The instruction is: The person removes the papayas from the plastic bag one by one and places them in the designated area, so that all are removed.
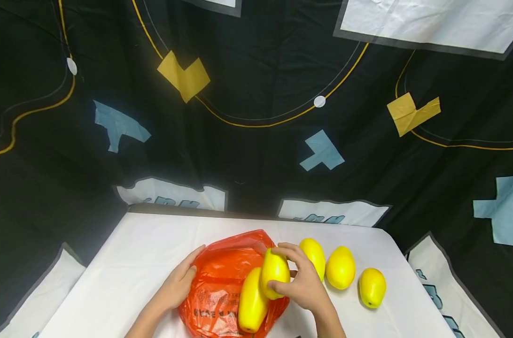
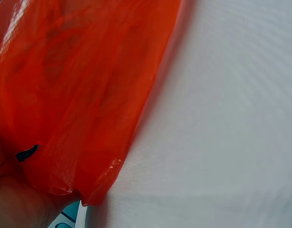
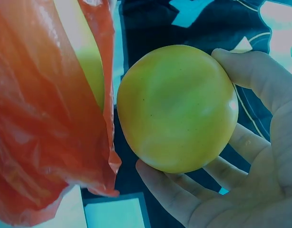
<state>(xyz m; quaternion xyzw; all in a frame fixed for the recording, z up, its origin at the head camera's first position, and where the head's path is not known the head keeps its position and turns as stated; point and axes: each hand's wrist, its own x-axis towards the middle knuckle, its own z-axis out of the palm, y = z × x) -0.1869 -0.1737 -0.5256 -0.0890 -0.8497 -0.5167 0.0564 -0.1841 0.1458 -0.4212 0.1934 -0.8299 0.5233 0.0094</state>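
A crinkled red plastic bag (image 1: 216, 286) with dark print lies at the front of the white table. My left hand (image 1: 178, 281) grips the bag's left edge; in the left wrist view part of that hand (image 2: 17, 199) shows beside the red plastic. A long yellow fruit (image 1: 252, 305) lies at the bag's right part, partly covered by red plastic in the right wrist view. My right hand (image 1: 305, 281) holds an oval, mango-like yellow fruit (image 1: 275, 274) between thumb and fingers, just beside the bag. In the right wrist view, this fruit (image 3: 177, 109) sits at the fingertips.
Right of my right hand, yellow fruits stand on the white table (image 1: 392, 263): one behind the hand (image 1: 313, 253), one in the middle (image 1: 340, 267), one furthest right (image 1: 372, 288). Behind the table hangs a black cloth (image 1: 248, 159) with taped pieces and yellow lines.
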